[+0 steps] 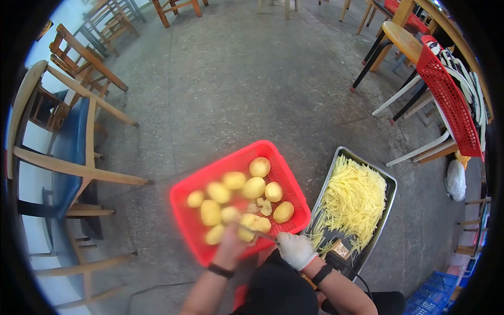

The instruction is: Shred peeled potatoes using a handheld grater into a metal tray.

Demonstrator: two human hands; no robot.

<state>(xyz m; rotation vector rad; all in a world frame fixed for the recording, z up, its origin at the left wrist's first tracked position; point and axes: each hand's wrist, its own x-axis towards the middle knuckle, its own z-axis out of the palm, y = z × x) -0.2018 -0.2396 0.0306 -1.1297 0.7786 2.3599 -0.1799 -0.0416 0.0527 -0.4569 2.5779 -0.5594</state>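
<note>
A red basket [178, 207] holds several peeled potatoes [211, 212] and a few small cut pieces. My left hand [231, 244], bare and blurred, reaches over the basket's near side beside the potatoes; its fingers are too smeared to read. My right hand [296, 251] wears a whitish glove and is closed on the handle end of a knife [261, 234], whose blade points left over the basket. Right of that hand, a metal tray [391, 197] holds a heap of shredded potato [354, 197]. A slicing tool [340, 249] lies at the tray's near end.
Wooden chairs [89, 173] line the left side. On the right stand a stool [401, 39] and a tilted red basket [454, 100] of dark and white strips. A blue crate [433, 294] is at lower right, and a thin cable [157, 286] lies on the floor.
</note>
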